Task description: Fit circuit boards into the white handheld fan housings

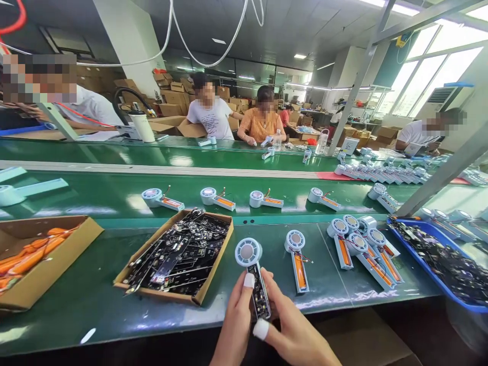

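Observation:
Between my two hands is a light-blue handheld fan [248, 251], round head pointing away from me. A black circuit board [260, 295] lies in its open handle. My left hand [237, 307] is closed around the handle's left side, its white-covered thumb on the board. My right hand [292, 323] grips the right side, its white-covered thumb near the handle's lower end. To the right lies another fan [296, 241] with an orange battery [300, 272] and loose wires showing. Left of my hands stands a cardboard box [202, 293] heaped with circuit boards [183, 249].
Several open fans [357, 243] are piled at the right, beside a blue tray [434, 284] of boards. A carton [57, 264] at far left holds orange batteries [30, 254]. More fans lie along the green conveyor belt [114, 188]. Several people [263, 119] sit across it.

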`<state>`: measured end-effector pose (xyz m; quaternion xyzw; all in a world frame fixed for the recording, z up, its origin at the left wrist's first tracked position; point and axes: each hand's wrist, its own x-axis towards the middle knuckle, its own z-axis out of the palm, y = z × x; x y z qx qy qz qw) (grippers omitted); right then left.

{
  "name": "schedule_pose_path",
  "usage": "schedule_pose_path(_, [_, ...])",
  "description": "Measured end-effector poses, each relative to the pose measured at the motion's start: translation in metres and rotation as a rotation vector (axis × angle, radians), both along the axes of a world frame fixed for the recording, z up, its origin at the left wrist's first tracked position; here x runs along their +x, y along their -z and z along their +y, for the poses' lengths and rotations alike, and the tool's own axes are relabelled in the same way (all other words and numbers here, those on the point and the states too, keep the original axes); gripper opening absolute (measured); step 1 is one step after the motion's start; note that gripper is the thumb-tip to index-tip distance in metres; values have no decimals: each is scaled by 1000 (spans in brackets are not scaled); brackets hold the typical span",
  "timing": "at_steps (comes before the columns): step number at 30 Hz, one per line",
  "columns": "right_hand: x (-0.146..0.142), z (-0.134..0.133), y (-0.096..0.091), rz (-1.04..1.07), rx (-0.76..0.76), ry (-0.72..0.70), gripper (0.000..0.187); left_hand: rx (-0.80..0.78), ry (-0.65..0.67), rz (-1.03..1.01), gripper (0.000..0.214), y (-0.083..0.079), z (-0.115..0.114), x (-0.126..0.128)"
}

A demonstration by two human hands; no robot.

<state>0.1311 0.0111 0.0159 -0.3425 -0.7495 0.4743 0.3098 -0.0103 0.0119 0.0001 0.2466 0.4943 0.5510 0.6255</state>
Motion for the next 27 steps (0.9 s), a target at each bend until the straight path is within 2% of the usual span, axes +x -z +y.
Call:
schedule_pose_path(1, [-2,0,4,98,-74,26,78,26,5,96,64,-1,1,0])
schedule_pose_path(4, [-10,1,20,286,-300,96,71,85,48,560,59,-5,8,0])
schedule_pose_path(6, [-12,3,29,320,-395,126,74,106,90,802,53,-9,14,-4])
schedule_pose_path(9, [-7,11,35,242,-424,201,78,158,182,975,35,-26,19,-20])
schedule_pose_path(11, [-2,18,31,56,-360,254,70,181,201,1102,31,-43,20,-39])
schedule_pose_path(13, [2,24,20,-267,-176,285,63,176,142,1287,33,-62,22,-62])
schedule_pose_path(14, [2,27,13,-461,-61,284,62,161,92,1419,35,-71,25,-74])
schedule_pose_path(15, [0,28,6,-652,44,274,63,132,61,1670,39,-79,30,-85])
schedule_pose_path(16, [-3,30,-2,-820,123,257,64,116,42,1778,41,-85,37,-96])
schedule_pose_path(18, [-10,32,-14,-1035,192,213,65,144,70,1873,43,-95,54,-113])
schedule_pose_path(21, [-14,31,-24,-1060,211,182,60,229,144,1892,35,-103,83,-129])
schedule_pose_path(25, [17,20,-22,-766,149,218,50,329,132,1870,23,-111,98,-146])
schedule_pose_path(27, [42,14,-22,-550,101,285,42,393,24,1811,22,-114,94,-154])
